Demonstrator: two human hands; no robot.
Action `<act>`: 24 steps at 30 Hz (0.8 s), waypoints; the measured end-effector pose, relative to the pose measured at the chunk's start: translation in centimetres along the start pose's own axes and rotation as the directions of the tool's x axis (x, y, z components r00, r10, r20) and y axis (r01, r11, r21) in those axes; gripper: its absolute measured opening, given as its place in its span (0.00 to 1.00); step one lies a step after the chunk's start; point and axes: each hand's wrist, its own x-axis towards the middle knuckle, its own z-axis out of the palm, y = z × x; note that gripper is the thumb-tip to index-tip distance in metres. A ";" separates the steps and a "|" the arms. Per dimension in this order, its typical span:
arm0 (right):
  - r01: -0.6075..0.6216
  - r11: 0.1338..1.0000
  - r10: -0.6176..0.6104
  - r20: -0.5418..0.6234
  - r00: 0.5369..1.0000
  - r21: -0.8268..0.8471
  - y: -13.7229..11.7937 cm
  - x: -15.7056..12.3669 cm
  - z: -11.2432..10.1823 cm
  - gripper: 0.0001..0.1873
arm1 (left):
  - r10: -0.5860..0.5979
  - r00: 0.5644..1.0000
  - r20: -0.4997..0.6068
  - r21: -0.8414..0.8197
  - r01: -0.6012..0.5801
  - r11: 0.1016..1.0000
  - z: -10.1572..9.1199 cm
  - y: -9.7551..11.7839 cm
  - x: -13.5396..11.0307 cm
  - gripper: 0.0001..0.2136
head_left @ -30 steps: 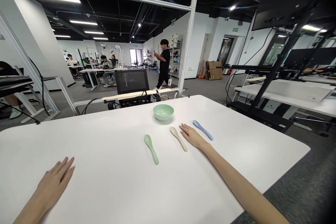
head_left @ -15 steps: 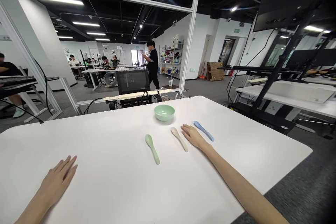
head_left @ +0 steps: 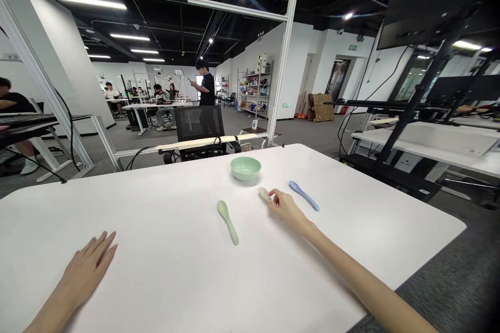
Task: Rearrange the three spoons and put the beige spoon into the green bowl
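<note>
Bare left hand, bare right hand, long slim fingers, slender bare forearm

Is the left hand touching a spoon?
No, the left hand lies open on the white table, apart from the green spoon, the spoon nearest to it.

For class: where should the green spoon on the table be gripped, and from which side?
Pinch the green spoon by its slim handle end, from above on the near side: it lies flat on the white table, handle toward the person, narrower than its bowl.
</note>
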 end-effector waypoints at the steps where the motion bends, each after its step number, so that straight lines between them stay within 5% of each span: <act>1: 0.011 1.000 -0.011 -0.026 1.000 -0.002 -0.4 0.7 -0.7 0.11 | -0.003 1.000 0.004 -0.003 0.003 1.000 0.0 0.1 0.0 0.39; 7: 0.119 0.960 -0.117 0.023 0.993 -0.254 -5.1 8.4 -4.8 0.12 | -0.004 0.999 -0.039 -0.019 0.003 1.000 0.2 0.2 -0.1 0.38; 13: 0.101 0.821 0.001 0.179 0.984 -0.561 -8.0 15.1 -2.8 0.11 | 0.004 0.995 -0.102 -0.049 -0.009 0.999 0.3 0.4 -0.2 0.37; 19: 0.118 0.791 0.010 0.205 0.979 -0.600 -7.4 16.7 0.1 0.10 | 0.001 0.995 -0.101 -0.068 -0.008 0.998 0.1 0.7 -0.5 0.36; 24: 0.124 0.791 -0.015 0.183 0.983 -0.598 -6.7 17.0 0.5 0.08 | 0.003 0.995 -0.104 -0.067 -0.010 0.998 0.3 0.6 -0.4 0.36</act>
